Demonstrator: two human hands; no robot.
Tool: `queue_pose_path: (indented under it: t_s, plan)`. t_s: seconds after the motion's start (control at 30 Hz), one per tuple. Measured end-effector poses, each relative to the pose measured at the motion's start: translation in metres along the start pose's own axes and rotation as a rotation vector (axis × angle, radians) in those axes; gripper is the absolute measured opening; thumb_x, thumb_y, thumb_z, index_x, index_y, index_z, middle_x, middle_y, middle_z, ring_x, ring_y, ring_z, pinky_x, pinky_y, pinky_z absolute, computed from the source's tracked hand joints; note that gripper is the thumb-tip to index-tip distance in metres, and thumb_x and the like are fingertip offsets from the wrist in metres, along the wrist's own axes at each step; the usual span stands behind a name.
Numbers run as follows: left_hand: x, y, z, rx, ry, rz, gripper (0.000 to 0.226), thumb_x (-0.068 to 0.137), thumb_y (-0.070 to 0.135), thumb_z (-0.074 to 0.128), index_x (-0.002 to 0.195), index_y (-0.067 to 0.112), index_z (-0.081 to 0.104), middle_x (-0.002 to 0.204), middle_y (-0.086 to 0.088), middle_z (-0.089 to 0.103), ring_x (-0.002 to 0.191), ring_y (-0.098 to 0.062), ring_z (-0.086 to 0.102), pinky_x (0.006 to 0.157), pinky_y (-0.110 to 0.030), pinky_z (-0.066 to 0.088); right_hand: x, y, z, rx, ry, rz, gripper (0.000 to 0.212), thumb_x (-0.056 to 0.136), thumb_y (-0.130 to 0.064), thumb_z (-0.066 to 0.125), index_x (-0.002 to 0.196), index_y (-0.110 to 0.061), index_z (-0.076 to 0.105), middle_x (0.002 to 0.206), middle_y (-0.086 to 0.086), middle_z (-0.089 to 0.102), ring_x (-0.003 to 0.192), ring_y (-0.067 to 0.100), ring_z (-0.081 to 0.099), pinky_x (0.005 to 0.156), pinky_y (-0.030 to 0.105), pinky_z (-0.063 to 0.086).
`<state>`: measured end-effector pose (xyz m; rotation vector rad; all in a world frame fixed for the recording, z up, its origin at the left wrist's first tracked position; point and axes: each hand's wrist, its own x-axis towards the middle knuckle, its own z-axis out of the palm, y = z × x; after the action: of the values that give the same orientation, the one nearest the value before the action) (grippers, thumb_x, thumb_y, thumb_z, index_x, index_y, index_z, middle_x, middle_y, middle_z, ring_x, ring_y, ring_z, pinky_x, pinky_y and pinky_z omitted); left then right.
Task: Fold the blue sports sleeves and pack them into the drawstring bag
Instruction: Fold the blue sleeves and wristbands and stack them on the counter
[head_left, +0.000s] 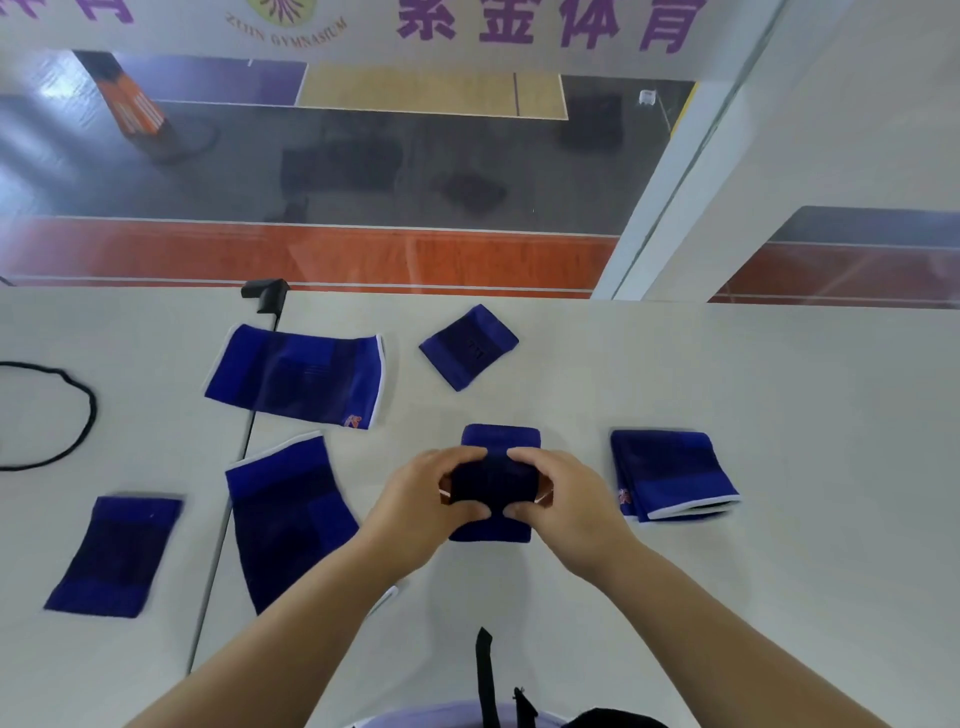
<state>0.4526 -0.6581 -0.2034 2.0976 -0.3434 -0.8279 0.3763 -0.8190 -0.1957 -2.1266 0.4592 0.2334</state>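
Left hand (434, 493) and right hand (561, 499) both pinch one blue sleeve (493, 486), fingers curled narrow around it; folded sleeve (672, 475) lies right of it.

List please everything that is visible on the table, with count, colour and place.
sleeves: six, blue; four left and far, one folded at right, one in the hands
cord: one loop, black, far left
clip: one, black, far edge
strap: one, black, near edge
table: one, white
left hand: holds the centre sleeve
right hand: holds the same sleeve
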Motion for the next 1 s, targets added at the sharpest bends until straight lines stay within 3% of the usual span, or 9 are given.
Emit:
queue_pose_path:
  t_s: [0.17, 0.3, 0.47, 0.6, 0.73, 0.9, 1.0]
  plan:
    - [0.0, -0.003, 0.0, 0.198, 0.038, 0.1, 0.036, 0.081, 0.02, 0.072, 0.114, 0.029, 0.063, 0.101, 0.01, 0.053, 0.089, -0.005, 0.052, 0.083, -0.02, 0.043, 0.003, 0.004, -0.002, -0.096, -0.019, -0.041, 0.031, 0.084, -0.017, 0.067, 0.113, -0.025, 0.064, 0.095, -0.01, 0.048, 0.09, 0.009, 0.047, 0.078, 0.014, 0.035]
    - [0.003, -0.003, 0.001, 0.25, 0.034, 0.172, 0.019, 0.085, 0.022, 0.067, 0.103, 0.027, 0.064, 0.109, 0.017, 0.051, 0.103, -0.006, 0.046, 0.089, -0.021, 0.039, 0.003, 0.008, -0.004, -0.112, -0.019, -0.063, 0.018, 0.087, -0.019, 0.064, 0.105, -0.022, 0.067, 0.106, -0.011, 0.044, 0.105, 0.007, 0.037, 0.082, 0.005, 0.03]
    - [0.007, -0.001, 0.002, 0.109, -0.067, 0.025, 0.01, 0.086, 0.026, 0.065, 0.094, 0.03, 0.062, 0.086, 0.007, 0.068, 0.08, -0.008, 0.064, 0.073, -0.026, 0.056, 0.001, 0.013, -0.01, 0.111, -0.097, 0.054, 0.012, 0.09, -0.015, 0.059, 0.098, -0.024, 0.059, 0.09, -0.005, 0.067, 0.085, 0.009, 0.063, 0.068, 0.018, 0.05]
    - [0.01, -0.005, 0.011, 0.066, -0.087, -0.022, 0.011, 0.085, 0.027, 0.066, 0.094, 0.03, 0.061, 0.086, 0.007, 0.069, 0.079, -0.009, 0.066, 0.068, -0.023, 0.054, 0.005, 0.02, -0.012, 0.052, -0.148, 0.096, 0.01, 0.09, -0.017, 0.059, 0.097, -0.022, 0.058, 0.088, -0.004, 0.065, 0.081, 0.01, 0.062, 0.065, 0.018, 0.047]
    - [0.014, -0.014, 0.009, 0.082, -0.048, -0.081, 0.013, 0.089, 0.031, 0.061, 0.102, 0.029, 0.058, 0.097, 0.012, 0.064, 0.088, -0.005, 0.062, 0.077, -0.024, 0.053, 0.02, 0.036, -0.015, -0.13, -0.164, 0.202, 0.011, 0.088, -0.024, 0.061, 0.097, -0.019, 0.058, 0.09, 0.0, 0.062, 0.078, 0.016, 0.058, 0.068, 0.03, 0.048]
    - [0.015, -0.022, 0.0, 0.1, -0.011, -0.101, 0.014, 0.089, 0.034, 0.061, 0.101, 0.03, 0.057, 0.096, 0.015, 0.061, 0.087, -0.004, 0.06, 0.074, -0.02, 0.049, 0.031, 0.047, -0.012, -0.411, 0.032, 0.185, 0.026, 0.089, -0.023, 0.06, 0.114, -0.018, 0.053, 0.112, 0.002, 0.05, 0.097, 0.022, 0.052, 0.076, 0.032, 0.044]
    - [0.017, -0.023, -0.002, 0.085, 0.005, -0.097, 0.013, 0.089, 0.033, 0.061, 0.1, 0.031, 0.057, 0.097, 0.015, 0.06, 0.089, -0.005, 0.06, 0.08, -0.025, 0.052, 0.029, 0.046, -0.003, -0.621, 0.183, -0.083, 0.011, 0.085, -0.017, 0.062, 0.097, -0.015, 0.061, 0.101, 0.003, 0.053, 0.091, 0.025, 0.053, 0.062, 0.03, 0.04]
